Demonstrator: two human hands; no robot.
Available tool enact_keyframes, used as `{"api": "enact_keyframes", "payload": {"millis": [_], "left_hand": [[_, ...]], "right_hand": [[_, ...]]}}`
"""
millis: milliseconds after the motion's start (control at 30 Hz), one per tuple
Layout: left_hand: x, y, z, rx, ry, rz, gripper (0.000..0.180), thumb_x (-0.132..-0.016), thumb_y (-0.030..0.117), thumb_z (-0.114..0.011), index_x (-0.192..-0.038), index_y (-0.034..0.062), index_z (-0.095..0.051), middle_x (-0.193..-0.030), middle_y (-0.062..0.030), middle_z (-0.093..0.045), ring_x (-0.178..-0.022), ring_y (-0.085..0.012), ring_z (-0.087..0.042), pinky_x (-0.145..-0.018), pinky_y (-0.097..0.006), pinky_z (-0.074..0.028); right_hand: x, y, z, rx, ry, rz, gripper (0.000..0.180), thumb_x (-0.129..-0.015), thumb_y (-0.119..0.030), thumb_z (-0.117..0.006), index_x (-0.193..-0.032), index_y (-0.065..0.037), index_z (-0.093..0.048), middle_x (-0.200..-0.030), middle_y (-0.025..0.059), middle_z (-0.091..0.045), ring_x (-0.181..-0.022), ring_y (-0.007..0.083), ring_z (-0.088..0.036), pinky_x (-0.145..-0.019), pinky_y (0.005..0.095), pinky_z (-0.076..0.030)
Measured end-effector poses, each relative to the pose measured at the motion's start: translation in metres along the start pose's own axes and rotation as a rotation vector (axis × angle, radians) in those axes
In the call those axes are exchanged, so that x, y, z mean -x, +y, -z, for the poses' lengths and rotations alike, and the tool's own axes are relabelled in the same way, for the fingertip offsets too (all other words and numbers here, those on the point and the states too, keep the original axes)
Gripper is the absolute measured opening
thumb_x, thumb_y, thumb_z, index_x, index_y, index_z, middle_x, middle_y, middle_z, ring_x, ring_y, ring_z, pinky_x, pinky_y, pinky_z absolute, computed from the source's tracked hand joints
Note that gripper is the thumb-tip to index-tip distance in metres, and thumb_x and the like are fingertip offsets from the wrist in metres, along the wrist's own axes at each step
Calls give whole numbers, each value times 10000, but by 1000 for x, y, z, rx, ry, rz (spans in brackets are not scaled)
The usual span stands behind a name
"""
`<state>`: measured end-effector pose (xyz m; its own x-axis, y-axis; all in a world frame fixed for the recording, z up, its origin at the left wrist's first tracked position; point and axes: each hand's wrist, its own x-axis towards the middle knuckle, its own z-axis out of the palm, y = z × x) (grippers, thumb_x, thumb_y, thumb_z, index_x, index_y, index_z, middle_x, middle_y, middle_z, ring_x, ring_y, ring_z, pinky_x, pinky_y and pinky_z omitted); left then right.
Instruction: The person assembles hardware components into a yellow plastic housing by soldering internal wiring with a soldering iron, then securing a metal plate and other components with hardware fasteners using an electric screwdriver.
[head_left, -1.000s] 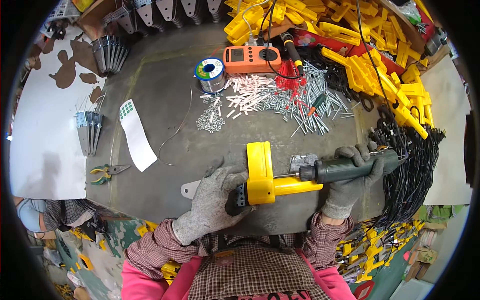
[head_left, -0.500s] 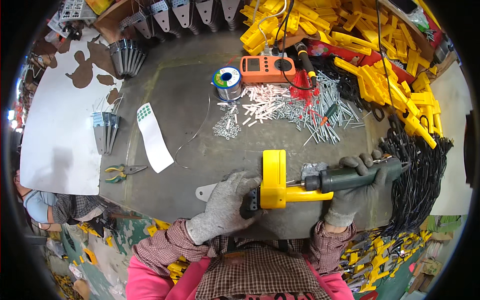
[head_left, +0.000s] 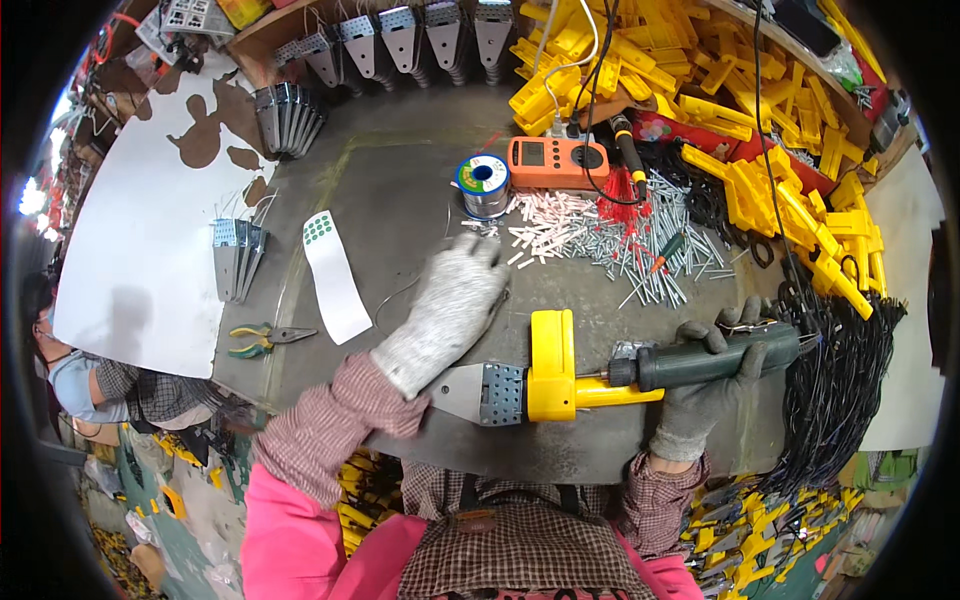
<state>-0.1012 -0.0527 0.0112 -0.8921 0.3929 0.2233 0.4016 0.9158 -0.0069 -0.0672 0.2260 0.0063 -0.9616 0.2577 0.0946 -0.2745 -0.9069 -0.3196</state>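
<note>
head view, right hand (head_left: 712,385) gripping green screwdriver (head_left: 715,358) — left hand (head_left: 447,308) spread wide, empty

Matt grey metal worktop (head_left: 400,200), knitted cloth glove on left hand (head_left: 445,310), glossy yellow plastic housing (head_left: 553,365), perforated metal bracket (head_left: 480,393), dark rubbery tool handle (head_left: 715,355)

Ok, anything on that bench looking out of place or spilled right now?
Small white and grey parts lie scattered loose across the bench, not in any tray, with a screwdriver dropped among them. The left hand reaches toward that scatter; the right hand grips a dark powered tool against a yellow part.
</note>
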Motion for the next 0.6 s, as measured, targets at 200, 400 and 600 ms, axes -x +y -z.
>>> {"api": "enact_keyframes", "payload": {"millis": [200, 400, 600], "left_hand": [[-27, -12, -9, -206, -292, 66, 231, -795, 188, -675, -883, -26, -668, -1028, -200, -622, -1027, -318, -595, -830, -414, -515], [31, 10, -4, 283, 76, 115, 259, -774, 220, -720, -908, 26, -613, -931, -161, -606, -918, -329, -591, -787, -445, -496], [98, 49, -14, 838, 201, 271, 260, -710, 99, -749, -909, 94, -582, -987, -95, -615, -945, -309, -594, -831, -427, -468]], "right_hand": [[0, 3, 5, 0, -45, -51, 534, -936, -321, -669, -1400, -156, -463, -1071, 53, -549, -838, 143, -511, -918, 370, -468], [2, -1, 4, 81, -71, -48, 472, -927, -345, -678, -1317, -144, -501, -1070, 29, -557, -873, 154, -532, -895, 408, -495], [-5, 3, 6, -120, -139, -85, 379, -940, -287, -669, -1216, -83, -509, -1003, 55, -539, -811, 145, -545, -936, 392, -465]]}}
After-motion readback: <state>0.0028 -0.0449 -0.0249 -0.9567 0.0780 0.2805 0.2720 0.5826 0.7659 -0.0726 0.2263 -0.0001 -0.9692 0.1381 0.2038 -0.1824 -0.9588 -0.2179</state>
